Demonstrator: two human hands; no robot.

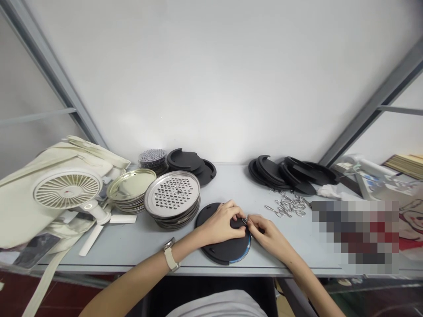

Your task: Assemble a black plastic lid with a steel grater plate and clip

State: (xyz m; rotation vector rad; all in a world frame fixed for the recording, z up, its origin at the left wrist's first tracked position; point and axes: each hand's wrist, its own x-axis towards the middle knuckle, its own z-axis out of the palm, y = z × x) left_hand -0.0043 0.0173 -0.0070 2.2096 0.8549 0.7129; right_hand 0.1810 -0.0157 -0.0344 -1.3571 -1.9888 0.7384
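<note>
A round black disc [214, 246] with a blue strip along its right edge lies near the table's front. My left hand [223, 224] rests across its top, fingers curled over the right side and pressing on the disc. At that edge my right hand [266, 233] pinches a small metal ring or clip [245, 221], partly hidden by the fingertips. To the right lies a loose pile of wire metal clips [291, 206]. Left of the disc stands a stack of round metal grater plates [173, 196], with gold-toned metal discs [132, 187] beside it.
Black round covers [269, 171] are piled at the back right, and more black covers [185, 160] at the back left. A spiky-topped stack [152, 158] stands beside them. A white fan [68, 189] and a cream bag [29, 211] occupy the left end. White tissue [330, 192] lies right.
</note>
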